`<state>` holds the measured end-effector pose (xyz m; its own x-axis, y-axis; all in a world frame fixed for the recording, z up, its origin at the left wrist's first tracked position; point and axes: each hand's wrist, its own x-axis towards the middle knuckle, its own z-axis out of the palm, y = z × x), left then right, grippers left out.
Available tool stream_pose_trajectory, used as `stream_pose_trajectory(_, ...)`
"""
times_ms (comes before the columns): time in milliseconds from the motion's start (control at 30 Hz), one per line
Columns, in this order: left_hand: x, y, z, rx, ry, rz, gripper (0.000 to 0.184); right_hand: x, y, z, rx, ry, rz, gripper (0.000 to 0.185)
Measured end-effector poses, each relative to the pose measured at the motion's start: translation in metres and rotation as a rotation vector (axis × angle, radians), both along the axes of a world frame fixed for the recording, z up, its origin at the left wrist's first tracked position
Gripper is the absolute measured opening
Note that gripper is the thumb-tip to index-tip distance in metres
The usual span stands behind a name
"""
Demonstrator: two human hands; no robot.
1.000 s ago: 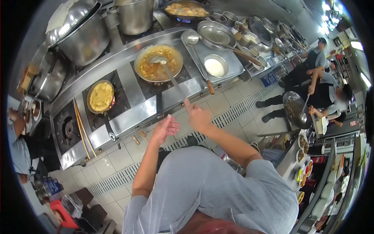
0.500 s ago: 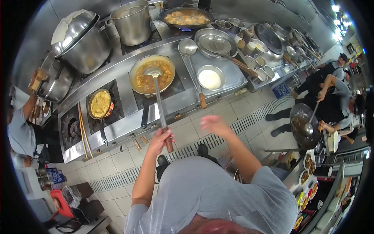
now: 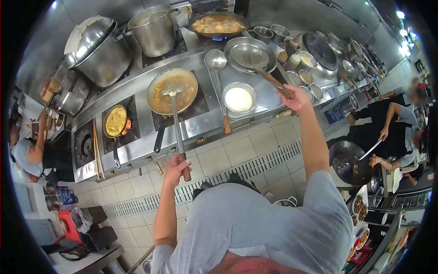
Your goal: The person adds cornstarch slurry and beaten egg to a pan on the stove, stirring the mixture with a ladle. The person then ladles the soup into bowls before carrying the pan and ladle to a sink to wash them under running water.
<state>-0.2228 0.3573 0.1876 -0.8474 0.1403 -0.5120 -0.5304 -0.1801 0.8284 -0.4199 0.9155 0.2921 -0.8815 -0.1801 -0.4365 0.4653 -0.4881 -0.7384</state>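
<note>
While pale square tiles cover the floor, a long drain with slots runs across them. A long, shiny worktop with stove burners stands by the metal wall. To the right, another person holds a dark wok.

At the back left sits the biggest pot, with a round lid and a pale cloth on top. A tall pot stands next to it. Then comes a black pan of orange-brown food over blue fire. A flat tray sits on the right part, and at its back is a wide bowl with what looks like a round strainer in it.

In front, the sauce pan holds orange-brown sauce, and the long ladle has its head down in it. To the left, a smaller pan holds yellow food that looks like egg. A small bowl of something white sits on the tray.

The left hand curls round the ladle's brown end. The right hand is wrapped round the end of the strainer's wooden handle.
</note>
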Motion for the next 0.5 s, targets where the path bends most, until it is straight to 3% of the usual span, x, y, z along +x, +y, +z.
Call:
stream_pose_trajectory(133,0.003,0.004,-0.002,0.023,0.031,0.023,0.046,-0.015,-0.03,0.022,-0.03,-0.16,0.037,0.044)
stream_pose_trajectory(167,0.001,0.003,-0.001,0.021,0.044,0.034,0.047,-0.018,-0.037,0.025,-0.015,-0.177,0.023,0.032)
stream_pose_trajectory(233,0.004,0.003,-0.005,0.041,0.053,0.035,0.048,-0.037,-0.022,-0.002,-0.151,-0.091,0.172,0.025)
stream_pose_trajectory(300,0.001,0.005,-0.005,0.043,0.075,0.018,0.05,-0.043,-0.024,0.005,-0.189,-0.06,0.227,0.014)
stream_pose_trajectory(400,0.003,0.01,0.005,-0.036,0.036,0.045,0.051,-0.033,-0.032,0.019,0.338,0.053,0.138,0.012)
stream_pose_trajectory(500,0.006,0.008,0.001,-0.054,0.06,0.066,0.059,-0.032,-0.02,0.013,0.508,0.128,0.093,0.013)
